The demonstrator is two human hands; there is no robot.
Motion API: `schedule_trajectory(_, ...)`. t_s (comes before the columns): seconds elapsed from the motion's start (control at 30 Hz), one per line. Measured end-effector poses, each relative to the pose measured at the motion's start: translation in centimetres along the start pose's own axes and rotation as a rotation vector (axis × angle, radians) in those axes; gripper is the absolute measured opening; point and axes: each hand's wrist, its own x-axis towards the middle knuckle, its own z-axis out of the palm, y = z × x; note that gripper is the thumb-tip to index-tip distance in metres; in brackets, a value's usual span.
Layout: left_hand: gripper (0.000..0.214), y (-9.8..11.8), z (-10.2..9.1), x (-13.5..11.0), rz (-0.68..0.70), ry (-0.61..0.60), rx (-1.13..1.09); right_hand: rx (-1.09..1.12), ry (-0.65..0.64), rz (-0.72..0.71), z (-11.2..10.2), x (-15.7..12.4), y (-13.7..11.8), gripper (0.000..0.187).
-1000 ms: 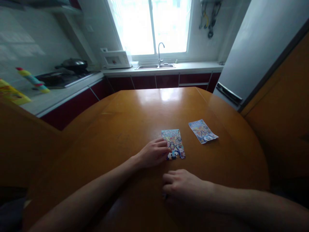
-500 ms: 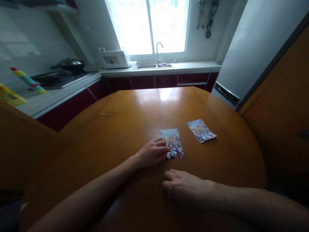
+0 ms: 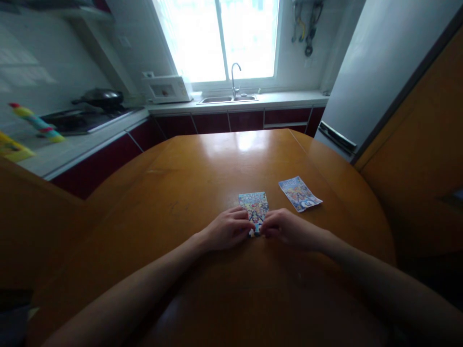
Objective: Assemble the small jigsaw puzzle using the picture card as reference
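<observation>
A small jigsaw puzzle (image 3: pixel 254 202) with a crowded, colourful picture lies flat on the wooden table, its lower corners partly covered by my hands. My left hand (image 3: pixel 231 227) rests against its left edge, fingers curled and pressing on the lower left part. At the lower right edge is my right hand (image 3: pixel 282 225), thumb and fingers pinched together on what seems to be a small puzzle piece, mostly hidden by the fingers. To the right lies a creased picture sheet (image 3: pixel 299 193) with a similar print, touched by neither hand.
The round-ended wooden table (image 3: pixel 202 168) fills the foreground. Beyond it stand a counter with a sink (image 3: pixel 217 100), a faucet (image 3: pixel 233 79) and a white microwave (image 3: pixel 168 89). A pan (image 3: pixel 103 98) sits on the stove at left; a refrigerator (image 3: pixel 383 62) stands at right.
My right hand has moved up from the table in front of the puzzle to its lower right edge. My left hand stays at the puzzle's left side.
</observation>
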Motion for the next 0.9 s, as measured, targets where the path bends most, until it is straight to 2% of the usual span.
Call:
schedule_trajectory(0.1, 0.024, 0.3, -0.2, 0.1, 0.030, -0.051, -0.005, 0.025, 0.077, 0.084, -0.7, 0.4, 1.6, 0.015)
schedule_trajectory(0.27, 0.024, 0.5, -0.4, 0.1, 0.046, -0.101, 0.009, -0.020, 0.018, 0.089, 0.3, 0.8, 2.9, 0.017)
schedule_trajectory(0.6, 0.022, 0.5, -0.3, 0.1, 0.040, -0.080, -0.029, -0.137, 0.042, 0.032, 0.7, 1.1, 3.2, 0.022)
schedule_trajectory(0.9, 0.023, 0.4, -0.3, 0.1, 0.040, -0.092, -0.021, -0.179, 0.040, 0.041, 0.6, 1.1, 2.7, 0.017)
